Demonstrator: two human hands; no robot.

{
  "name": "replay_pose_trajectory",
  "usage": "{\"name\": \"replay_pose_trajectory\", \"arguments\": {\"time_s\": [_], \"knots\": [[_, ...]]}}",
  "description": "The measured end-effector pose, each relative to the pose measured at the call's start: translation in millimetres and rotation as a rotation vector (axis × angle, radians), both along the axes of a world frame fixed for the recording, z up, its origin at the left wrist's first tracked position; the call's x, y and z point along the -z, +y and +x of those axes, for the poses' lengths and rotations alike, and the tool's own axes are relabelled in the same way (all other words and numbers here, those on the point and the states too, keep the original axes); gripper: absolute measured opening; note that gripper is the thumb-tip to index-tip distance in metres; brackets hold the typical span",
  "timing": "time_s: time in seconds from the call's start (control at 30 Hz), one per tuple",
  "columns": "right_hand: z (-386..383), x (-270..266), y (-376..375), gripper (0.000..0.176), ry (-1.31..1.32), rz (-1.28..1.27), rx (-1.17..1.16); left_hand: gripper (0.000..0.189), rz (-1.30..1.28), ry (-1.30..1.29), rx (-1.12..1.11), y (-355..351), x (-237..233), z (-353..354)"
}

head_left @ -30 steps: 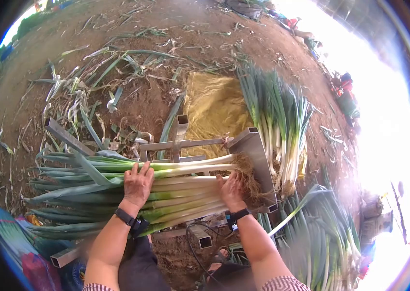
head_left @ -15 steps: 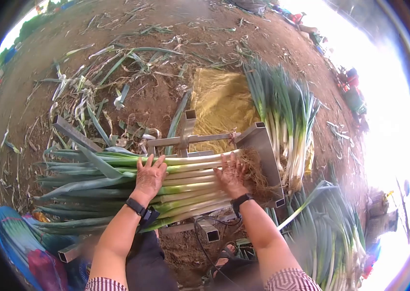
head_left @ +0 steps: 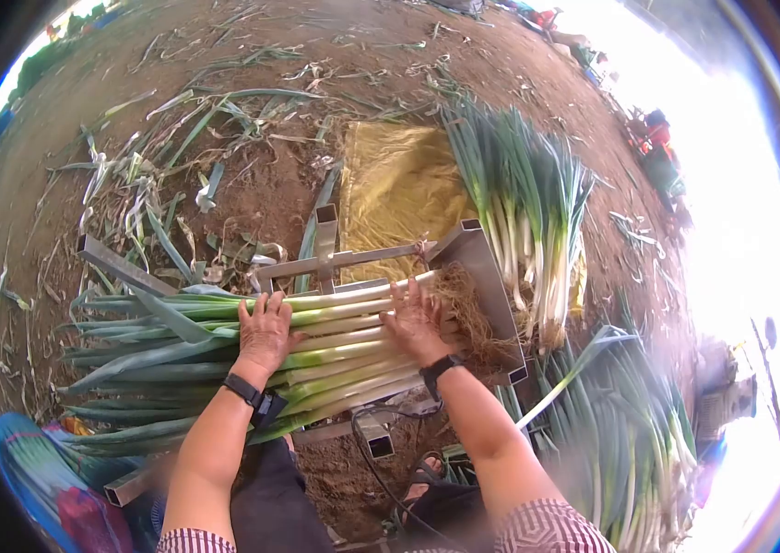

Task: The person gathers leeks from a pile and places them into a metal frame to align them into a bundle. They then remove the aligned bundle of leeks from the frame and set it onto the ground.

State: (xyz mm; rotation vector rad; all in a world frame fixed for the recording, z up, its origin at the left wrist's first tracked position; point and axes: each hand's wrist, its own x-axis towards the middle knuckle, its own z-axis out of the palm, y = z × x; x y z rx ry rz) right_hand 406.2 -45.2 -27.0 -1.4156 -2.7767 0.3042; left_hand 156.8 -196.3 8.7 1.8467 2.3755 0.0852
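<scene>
A thick layer of large green onions (head_left: 353,352) lies crosswise in a metal frame, leaves to the left and white stalks to the right. Their brown roots (head_left: 464,309) sit against an upright metal plate (head_left: 491,276) at the right end. My left hand (head_left: 265,334) rests palm down on the stalks where green turns pale, with its fingers spread. On the white part close to the roots lies my right hand (head_left: 416,323), its fingers also apart and on top of the stalks. Each wrist wears a black band.
Behind the frame a yellow sheet (head_left: 399,175) covers some soil. More green onions stand in a bunch (head_left: 528,212) at the back right and lie in a pile (head_left: 620,433) at the front right. A bundle in blue wrapping (head_left: 49,470) sits at the lower left. Leaf scraps litter the ground.
The whole view has shifted, so the frame and onions appear a little further left. My hands remain on the onions; the right hand's fingers have shifted slightly.
</scene>
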Motion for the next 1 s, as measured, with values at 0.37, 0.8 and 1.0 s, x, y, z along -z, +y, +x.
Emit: {"name": "replay_pose_trajectory", "arguments": {"time_s": [0.37,0.8,1.0], "knots": [[-14.2,-3.6,14.1,0.073,-0.015,-0.124,0.009,0.057,0.104,0.047,-0.019,-1.0,17.8,-3.3],[-12.8,-0.5,5.6,0.075,-0.039,-0.082,0.012,0.059,0.06,0.018,0.004,-5.5,1.2,2.3],[-8.2,14.5,3.7,0.074,-0.044,-0.006,-0.022,0.061,0.017,-0.011,0.003,-6.6,-7.4,5.0]]}}
